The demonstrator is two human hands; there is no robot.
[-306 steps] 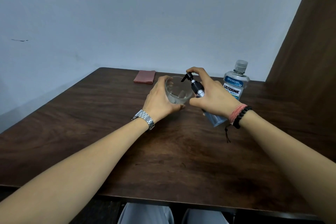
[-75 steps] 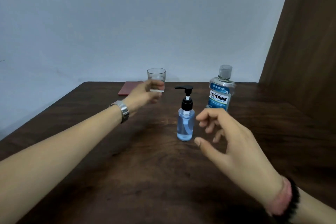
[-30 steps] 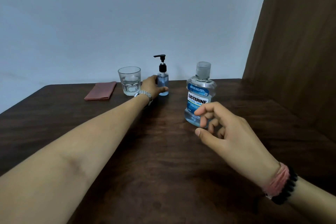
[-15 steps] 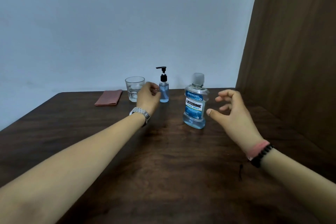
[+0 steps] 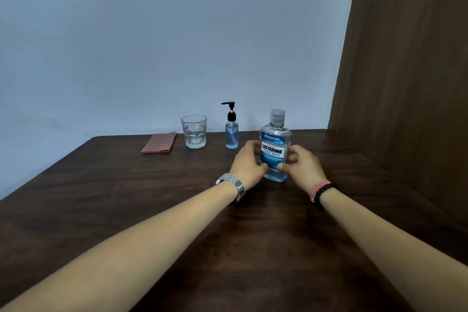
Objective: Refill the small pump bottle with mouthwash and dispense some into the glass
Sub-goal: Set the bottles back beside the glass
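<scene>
Both your hands, left hand (image 5: 249, 163) and right hand (image 5: 301, 166), pinching the mouthwash bottle (image 5: 275, 149); grip low, so it could tip toward the pump bottle (image 5: 231, 132).

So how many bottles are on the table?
2. The big mouthwash bottle stands between the left hand and right hand, which both hold it. The small pump bottle stands farther back, right of the glass. None seem hidden.

Both your arms reach forward.
Your left hand (image 5: 249, 163) and right hand (image 5: 302, 166) curl toward each other (thumbs nearest you), fingers wrapped around the mouthwash bottle (image 5: 274, 149).
</scene>
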